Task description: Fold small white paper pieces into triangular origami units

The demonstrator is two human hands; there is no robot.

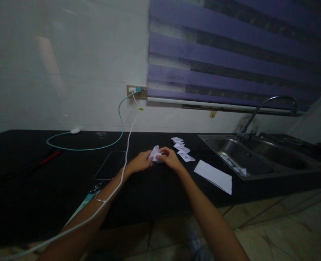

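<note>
Both hands pinch a small folded white paper (155, 153) just above the dark countertop (160, 195). My left hand (141, 162) grips its left side, fingers closed. On the other side my right hand (170, 158) holds the right edge between thumb and fingers. The paper has a pointed top and creased sides. Just right of my right hand, several folded white paper pieces (182, 149) lie in an overlapping row. Nearer the front edge rests a stack of flat white paper sheets (214, 176).
A phone (110, 165) with a lanyard (81, 206) lies left of my left arm. A white cable (127, 145) crosses over that arm from the wall socket (141, 92). A teal cable (84, 149) loops at left. The steel sink (247, 159) and faucet (258, 108) stand at right.
</note>
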